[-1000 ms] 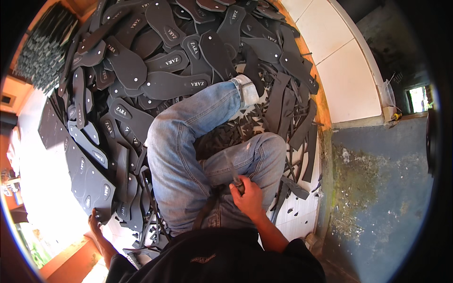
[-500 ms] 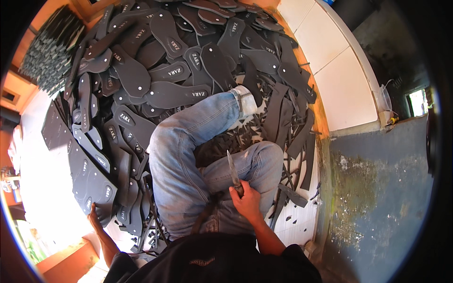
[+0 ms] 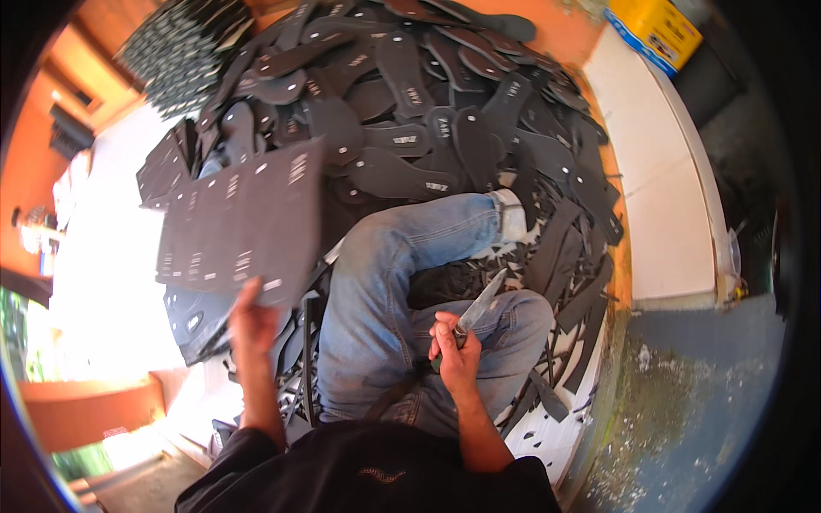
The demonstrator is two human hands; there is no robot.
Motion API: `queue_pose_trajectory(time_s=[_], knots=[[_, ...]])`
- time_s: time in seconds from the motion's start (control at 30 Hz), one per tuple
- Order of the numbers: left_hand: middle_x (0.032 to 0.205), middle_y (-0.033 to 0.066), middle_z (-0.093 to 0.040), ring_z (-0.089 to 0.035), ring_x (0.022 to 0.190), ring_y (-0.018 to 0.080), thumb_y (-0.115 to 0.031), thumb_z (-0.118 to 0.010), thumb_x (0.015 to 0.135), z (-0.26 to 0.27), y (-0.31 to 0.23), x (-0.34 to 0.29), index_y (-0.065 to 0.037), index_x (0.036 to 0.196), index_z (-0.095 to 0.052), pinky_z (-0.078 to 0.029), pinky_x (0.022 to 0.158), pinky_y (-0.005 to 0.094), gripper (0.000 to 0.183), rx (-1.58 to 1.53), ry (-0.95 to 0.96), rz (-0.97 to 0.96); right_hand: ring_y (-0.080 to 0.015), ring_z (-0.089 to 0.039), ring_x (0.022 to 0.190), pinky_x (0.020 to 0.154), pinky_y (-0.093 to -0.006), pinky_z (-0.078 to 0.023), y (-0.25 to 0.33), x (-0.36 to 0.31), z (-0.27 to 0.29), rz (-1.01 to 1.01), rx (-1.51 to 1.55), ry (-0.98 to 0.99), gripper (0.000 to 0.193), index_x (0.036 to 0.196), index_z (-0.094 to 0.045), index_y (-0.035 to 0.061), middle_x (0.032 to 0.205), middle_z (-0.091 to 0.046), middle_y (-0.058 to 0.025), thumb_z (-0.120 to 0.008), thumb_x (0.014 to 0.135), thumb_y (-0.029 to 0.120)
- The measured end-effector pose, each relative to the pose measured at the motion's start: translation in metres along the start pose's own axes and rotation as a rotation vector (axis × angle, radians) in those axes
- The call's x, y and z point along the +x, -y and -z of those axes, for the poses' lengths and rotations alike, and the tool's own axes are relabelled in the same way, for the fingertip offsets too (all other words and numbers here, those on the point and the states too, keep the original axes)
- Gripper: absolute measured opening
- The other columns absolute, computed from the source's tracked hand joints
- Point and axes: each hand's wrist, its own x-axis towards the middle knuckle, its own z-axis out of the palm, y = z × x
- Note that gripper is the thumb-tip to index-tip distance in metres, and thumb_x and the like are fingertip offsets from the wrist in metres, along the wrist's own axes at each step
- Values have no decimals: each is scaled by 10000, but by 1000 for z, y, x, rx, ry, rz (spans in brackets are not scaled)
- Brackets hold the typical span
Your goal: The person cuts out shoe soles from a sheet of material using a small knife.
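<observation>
Dark sheet (image 3: 231, 224) is standing at the sitter's 11 o'clock!
The left hand (image 3: 252, 323) is pinching its near edge, apparently showing the marked side; the right hand (image 3: 456, 352) is clenching a knife (image 3: 482, 304), blade pointing toward 1 o'clock, presumably sparing the sheet.

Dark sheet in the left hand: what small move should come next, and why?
Probably bring the sheet over the legs, toward the knife: the left hand grips its lower edge, off to the left, while the right hand holds the knife apart from it.
</observation>
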Motion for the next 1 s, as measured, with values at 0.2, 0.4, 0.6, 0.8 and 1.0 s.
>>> queue_pose_trajectory(time_s=[0.2, 0.4, 0.6, 0.8, 1.0], knots=[[848, 49, -630, -608, 669, 154, -183, -616, 878, -110, 117, -41, -67, 1040, -572, -473, 531, 249, 204, -10, 11, 370, -66, -462, 527, 470, -214, -384, 4, 11, -58, 75, 230, -17, 148, 929, -561, -1, 719, -561, -32, -609, 879, 129], [968, 55, -622, -615, 814, 182, -230, -572, 900, -82, 122, -42, -64, 1074, -559, -504, 696, 313, 240, -82, -39, 387, -67, -418, 474, 415, -224, -347, 7, 25, -61, -5, 165, -260, 96, 849, -574, 23, 649, -514, 3, -649, 815, 75], [1085, 105, -610, -616, 965, 234, -306, -483, 905, 39, 35, -14, -26, 1168, -509, -516, 816, 358, 385, -198, -328, -172, -61, -389, 466, 428, -222, -353, 42, 50, 35, 43, 299, -385, 175, 968, -558, 64, 740, -537, 1, -620, 809, 102], [1194, 134, -555, -551, 1104, 271, -209, -539, 879, 57, 16, -16, 16, 1250, -449, -439, 962, 396, 443, -91, -185, -52, -52, -400, 529, 473, -218, -369, 102, 74, 176, 163, 310, -294, 179, 992, -564, 80, 779, -546, 23, -576, 864, 205], [1242, 113, -530, -532, 1133, 242, -139, -548, 890, -69, 93, -77, -15, 1289, -426, -438, 964, 388, 436, -61, -2, 142, -79, -461, 570, 489, -230, -383, 126, 64, 218, 277, -76, -786, 371, 893, -561, 53, 731, -538, -3, -581, 889, 424]])
